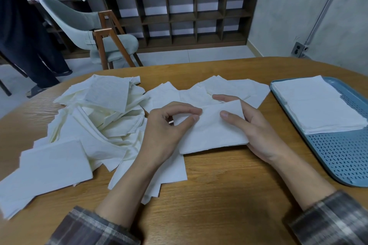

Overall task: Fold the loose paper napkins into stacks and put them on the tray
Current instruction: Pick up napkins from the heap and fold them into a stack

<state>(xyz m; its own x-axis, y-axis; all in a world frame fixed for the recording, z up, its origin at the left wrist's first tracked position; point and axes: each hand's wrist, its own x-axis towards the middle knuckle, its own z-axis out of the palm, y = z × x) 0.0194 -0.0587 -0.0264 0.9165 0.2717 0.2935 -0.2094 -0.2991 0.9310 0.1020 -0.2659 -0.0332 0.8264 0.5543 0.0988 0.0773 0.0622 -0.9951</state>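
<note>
**Desk:** Where is the napkin right now?

**Operator:** I'm holding a folded napkin [211,133] over the table [219,185], a little left of the tray [338,157] and apart from it. It's lying as a long band. I can't tell whether its near edge is touching the wood.

**Desk:** And the hands?

**Operator:** My left hand [165,131] is pinching the end farther from the tray between thumb and forefinger, with the other fingers curling in. My right hand [258,131] is gripping the end nearer the tray, with the thumb pressing on top and the fingers wrapping behind.

**Desk:** What's the tray carrying?

**Operator:** A stack [316,105] of folded napkins is lying flat on its far half. The near half is showing bare perforated blue plastic.

**Desk:** The loose ones?

**Operator:** A pile [103,117] is heaping well left of the tray, beyond my left hand, crumpled and overlapping. A few flat sheets [229,87] are spreading between that pile and the tray, just behind my hands.

**Desk:** Anything past the table?

**Operator:** Far left of the tray a grey chair [85,26] is standing. A dark cubby shelf [189,16] is running along the wall behind it. A person [23,36] in dark clothes is standing at the left edge.
</note>
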